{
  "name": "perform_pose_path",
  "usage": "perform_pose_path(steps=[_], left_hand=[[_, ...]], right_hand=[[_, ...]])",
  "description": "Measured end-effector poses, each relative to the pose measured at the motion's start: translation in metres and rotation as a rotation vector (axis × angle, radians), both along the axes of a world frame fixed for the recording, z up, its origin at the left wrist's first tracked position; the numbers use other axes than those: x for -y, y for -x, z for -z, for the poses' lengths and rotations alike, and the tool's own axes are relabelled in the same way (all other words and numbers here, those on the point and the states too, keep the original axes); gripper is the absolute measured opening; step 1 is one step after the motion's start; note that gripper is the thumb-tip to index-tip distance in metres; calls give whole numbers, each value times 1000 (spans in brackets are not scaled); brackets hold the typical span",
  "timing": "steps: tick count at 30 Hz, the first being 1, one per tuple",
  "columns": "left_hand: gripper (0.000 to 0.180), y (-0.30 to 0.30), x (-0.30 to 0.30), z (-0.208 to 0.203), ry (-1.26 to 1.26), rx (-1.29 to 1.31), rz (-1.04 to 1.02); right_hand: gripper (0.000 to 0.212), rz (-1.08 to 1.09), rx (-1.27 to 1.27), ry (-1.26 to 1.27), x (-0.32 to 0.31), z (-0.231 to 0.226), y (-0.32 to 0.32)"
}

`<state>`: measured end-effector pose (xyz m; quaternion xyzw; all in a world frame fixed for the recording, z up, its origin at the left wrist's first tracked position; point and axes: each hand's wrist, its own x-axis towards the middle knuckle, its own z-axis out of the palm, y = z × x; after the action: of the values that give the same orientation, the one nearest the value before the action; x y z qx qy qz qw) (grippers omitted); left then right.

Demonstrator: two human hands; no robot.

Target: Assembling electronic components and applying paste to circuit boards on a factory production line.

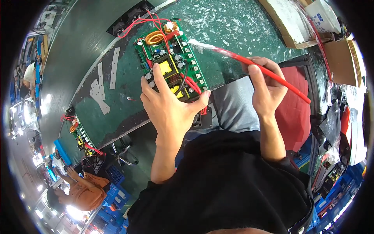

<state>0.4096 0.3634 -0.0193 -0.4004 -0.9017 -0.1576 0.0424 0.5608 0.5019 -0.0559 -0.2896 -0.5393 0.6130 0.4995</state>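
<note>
My left hand [165, 105] spans a green circuit board [194, 60], thumb at its right edge and fingers on its left side, holding it at the workbench edge. The board carries yellow-wrapped transformers [165, 67], a copper-wound ring coil [154, 38], capacitors and a row of small white-topped parts along its right side. Red wires [156, 19] run from its far end. In my right hand [267, 84], closed in a pen-like grip, is a red-handled brush [280, 80]. White paste coats its tip, which points at the board's far right edge.
White smears cover the green workbench [218, 23]. Flat pale strips [114, 68] lie left of the board, near a black panel [128, 17]. Another circuit board [82, 134] sits at the far left, near a person in orange [87, 193]. Cardboard boxes [341, 60] stand at right.
</note>
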Motion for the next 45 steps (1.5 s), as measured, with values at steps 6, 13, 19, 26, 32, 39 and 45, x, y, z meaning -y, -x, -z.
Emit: perform_pose_path(steps=[6,13,19,26,32,39,45], left_hand=[[122,0,-1,1,-2,0,6],[121,1,-2,3,-24,-5,22],[121,2,1,2,-18,2,17],[121,0,-1,1,1,1,19],[112,-1,-1,-2,0,47,-5],[120,1,-1,1,0,-23,28],[120,2,-1,3,-1,-22,27]], right_hand=[[17,-8,-28,-21,3,1,-6],[19,-126,135,-272,-2,-5,-10],[19,-187,232,-330,-5,-10,-13],[16,-70,-7,4,-3,-8,-7],[17,-157,57,2,-8,-7,-14],[19,-100,53,-119,-5,-7,-17],[16,-98,228,-322,-6,-11,-19]])
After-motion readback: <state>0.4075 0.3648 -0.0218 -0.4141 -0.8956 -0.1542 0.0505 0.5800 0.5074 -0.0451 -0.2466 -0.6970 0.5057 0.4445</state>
